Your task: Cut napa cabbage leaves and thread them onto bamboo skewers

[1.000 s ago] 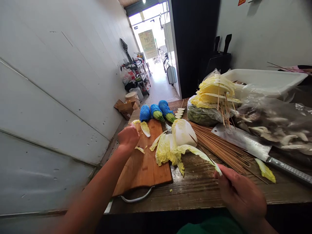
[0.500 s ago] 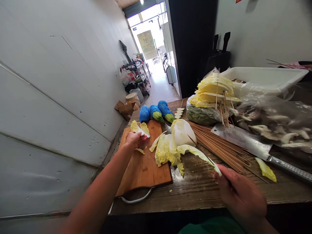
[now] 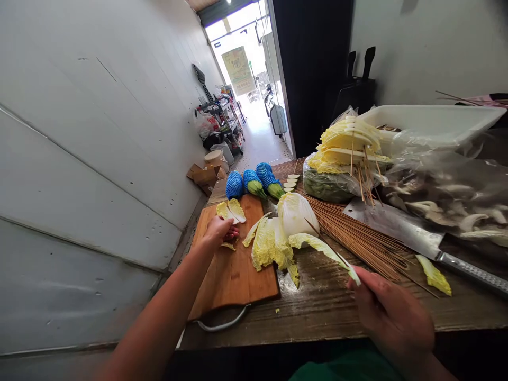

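Observation:
My left hand is over the wooden cutting board, fingers curled at the lower end of yellow napa cabbage leaf pieces. The leaf pieces lie low against the board; the fingertips are partly hidden. My right hand grips a bamboo skewer threaded through the near end of a long cabbage leaf strip. That strip reaches out to the left, its far end close to the pale cabbage head. Loose cabbage leaves spread over the board's right edge.
Bamboo skewers lie beside a cleaver. Behind are skewered cabbage leaves, a bag of mushrooms and a white tub. Blue-netted zucchini line the board's far end. A wall stands close on the left.
My left hand has lowered the leaf pieces toward the board, and its fingers are more curled. The right hand, skewer and strip have hardly moved.

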`<action>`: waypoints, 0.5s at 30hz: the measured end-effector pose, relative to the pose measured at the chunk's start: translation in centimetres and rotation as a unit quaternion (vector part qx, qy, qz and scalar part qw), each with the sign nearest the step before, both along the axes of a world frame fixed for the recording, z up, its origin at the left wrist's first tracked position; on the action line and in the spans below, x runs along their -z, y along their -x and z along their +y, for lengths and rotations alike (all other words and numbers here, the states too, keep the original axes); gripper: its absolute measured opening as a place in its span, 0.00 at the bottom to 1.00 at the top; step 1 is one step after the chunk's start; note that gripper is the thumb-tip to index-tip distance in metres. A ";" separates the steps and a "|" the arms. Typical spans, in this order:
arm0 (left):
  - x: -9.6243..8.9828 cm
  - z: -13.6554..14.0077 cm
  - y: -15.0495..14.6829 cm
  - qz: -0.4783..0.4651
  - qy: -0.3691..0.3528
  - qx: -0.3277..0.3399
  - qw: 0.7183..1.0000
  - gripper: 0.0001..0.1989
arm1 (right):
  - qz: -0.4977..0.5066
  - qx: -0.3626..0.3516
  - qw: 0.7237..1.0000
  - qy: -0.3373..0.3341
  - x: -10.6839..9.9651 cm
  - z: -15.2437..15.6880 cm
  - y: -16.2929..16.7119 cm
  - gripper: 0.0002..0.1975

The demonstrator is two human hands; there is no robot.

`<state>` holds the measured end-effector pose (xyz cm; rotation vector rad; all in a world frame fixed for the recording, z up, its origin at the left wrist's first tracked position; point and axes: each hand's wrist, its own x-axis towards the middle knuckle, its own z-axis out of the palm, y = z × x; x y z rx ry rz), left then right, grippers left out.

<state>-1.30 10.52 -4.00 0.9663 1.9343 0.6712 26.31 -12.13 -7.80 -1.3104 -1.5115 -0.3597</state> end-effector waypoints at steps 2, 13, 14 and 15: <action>-0.1 -0.2 -0.2 0.014 0.003 0.009 1.000 0.17 | 0.000 0.002 1.000 -0.003 0.1 0.1 0.0 0.06; 0.1 -0.6 -0.5 0.062 -0.016 0.038 0.997 0.16 | 0.008 -0.011 1.000 -0.007 0.1 0.0 0.0 0.06; 0.1 -0.7 -0.5 0.067 -0.024 0.041 0.997 0.16 | 0.008 -0.012 1.000 -0.006 0.1 0.0 0.0 0.06; 0.0 -0.8 -0.5 0.072 -0.035 0.043 0.996 0.16 | 0.008 -0.011 1.000 -0.003 0.1 0.1 0.0 0.06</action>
